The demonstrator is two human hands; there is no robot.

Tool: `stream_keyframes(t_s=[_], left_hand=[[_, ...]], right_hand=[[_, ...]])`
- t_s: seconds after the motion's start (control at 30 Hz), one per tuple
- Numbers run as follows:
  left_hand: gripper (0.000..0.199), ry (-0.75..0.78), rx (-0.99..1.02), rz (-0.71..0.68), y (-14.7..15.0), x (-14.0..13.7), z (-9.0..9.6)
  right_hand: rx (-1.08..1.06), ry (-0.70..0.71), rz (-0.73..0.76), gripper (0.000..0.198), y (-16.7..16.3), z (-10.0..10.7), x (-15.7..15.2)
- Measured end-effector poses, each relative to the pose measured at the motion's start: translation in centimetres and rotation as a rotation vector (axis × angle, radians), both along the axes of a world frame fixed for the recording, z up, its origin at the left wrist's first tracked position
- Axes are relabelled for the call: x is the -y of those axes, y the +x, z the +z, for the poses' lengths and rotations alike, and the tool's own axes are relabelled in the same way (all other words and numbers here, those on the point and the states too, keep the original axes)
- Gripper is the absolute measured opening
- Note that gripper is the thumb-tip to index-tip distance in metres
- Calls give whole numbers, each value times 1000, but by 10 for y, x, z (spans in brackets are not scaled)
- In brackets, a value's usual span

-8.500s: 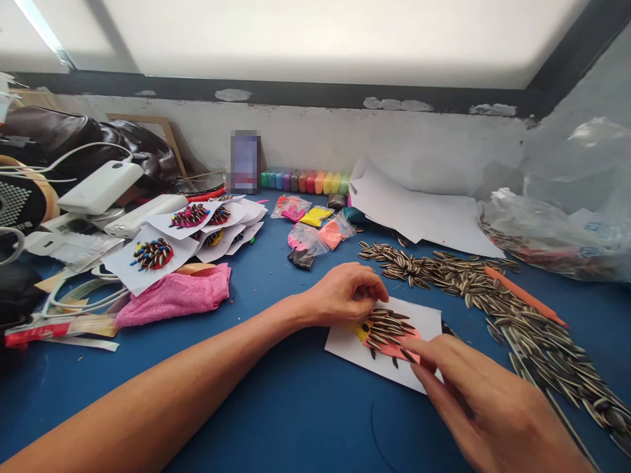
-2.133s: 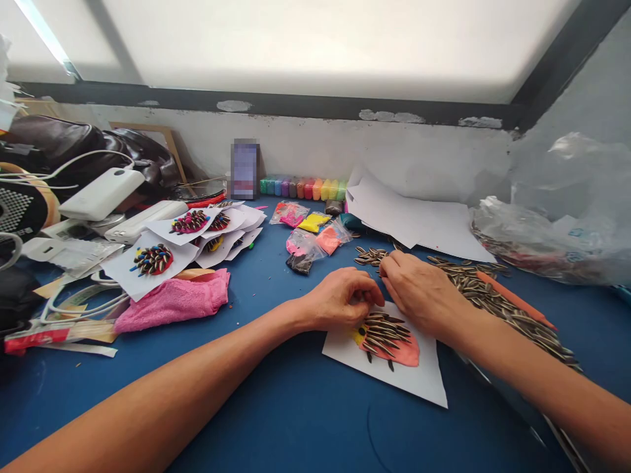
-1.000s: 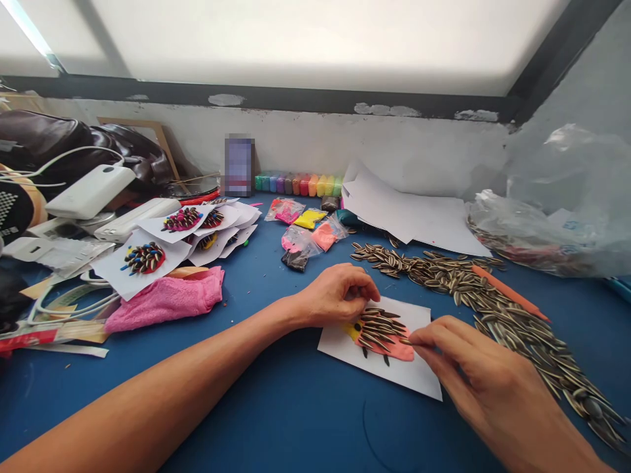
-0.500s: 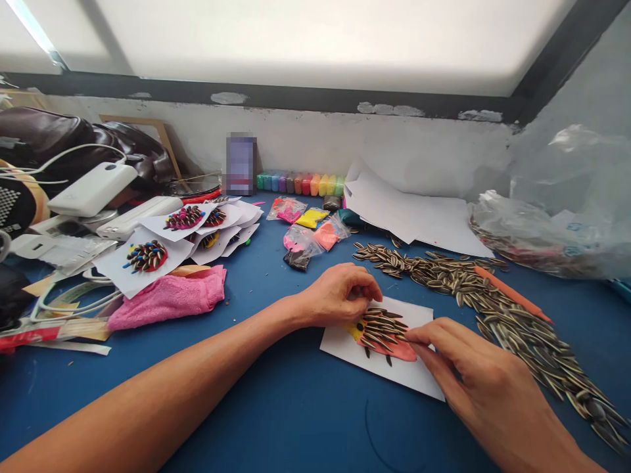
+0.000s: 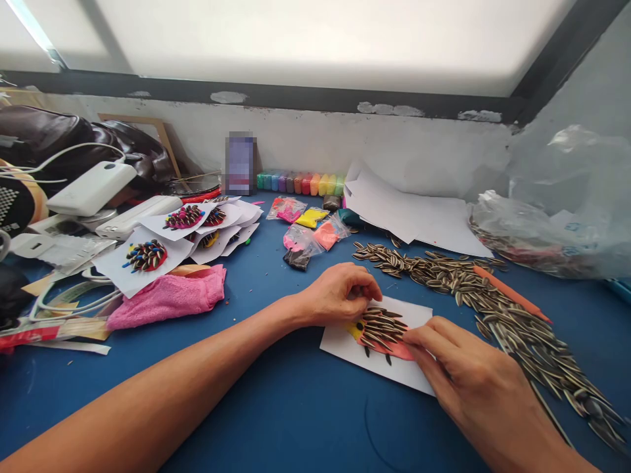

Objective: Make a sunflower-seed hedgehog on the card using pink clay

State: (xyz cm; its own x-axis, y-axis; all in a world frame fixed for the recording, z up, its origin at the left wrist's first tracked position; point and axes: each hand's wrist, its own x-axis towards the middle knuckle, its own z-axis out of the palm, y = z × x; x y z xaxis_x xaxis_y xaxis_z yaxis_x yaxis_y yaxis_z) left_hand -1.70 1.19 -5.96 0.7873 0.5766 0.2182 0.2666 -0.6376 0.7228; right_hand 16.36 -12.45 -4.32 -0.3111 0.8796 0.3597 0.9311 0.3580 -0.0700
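A white card lies flat in front of me. On it is a hedgehog shape of pink clay with a yellow face, a dark eye and dark feet. Sunflower seeds stand in rows across its back. My left hand rests over the card's upper left edge, fingers curled closed; whatever they hold is hidden. At the right end of the clay, my right hand pinches a sunflower seed between thumb and forefinger, now mostly covered by the fingertips.
Loose sunflower seeds spread along the right, with an orange strip among them. Behind are white sheets, a plastic bag and clay packets. Finished cards, a pink cloth and power banks crowd the left.
My right hand has moved slightly left and in against the pink clay, and its fingertips now cover the seed. My left hand has stayed in place.
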Motion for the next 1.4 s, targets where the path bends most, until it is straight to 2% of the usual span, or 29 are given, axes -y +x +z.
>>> stream_keyframes(t_s=[0.47, 0.63, 0.73, 0.97, 1.17, 1.4], left_hand=[[26, 10, 7, 2, 1, 0, -3], [27, 4, 16, 4, 1, 1, -2], [27, -8, 19, 6, 1, 2, -3], [26, -31, 32, 6, 1, 2, -4], [26, -39, 40, 10, 1, 4, -2], [27, -34, 42, 3, 1, 4, -4]], right_hand=[[88, 14, 0, 30, -4, 2, 0], [49, 54, -60, 29, 2, 7, 0], [42, 31, -146, 29, 14, 6, -5], [71, -69, -244, 23, 38, 3, -32], [152, -199, -255, 17, 23, 7, -71], [252, -271, -284, 30, 5, 7, -94]])
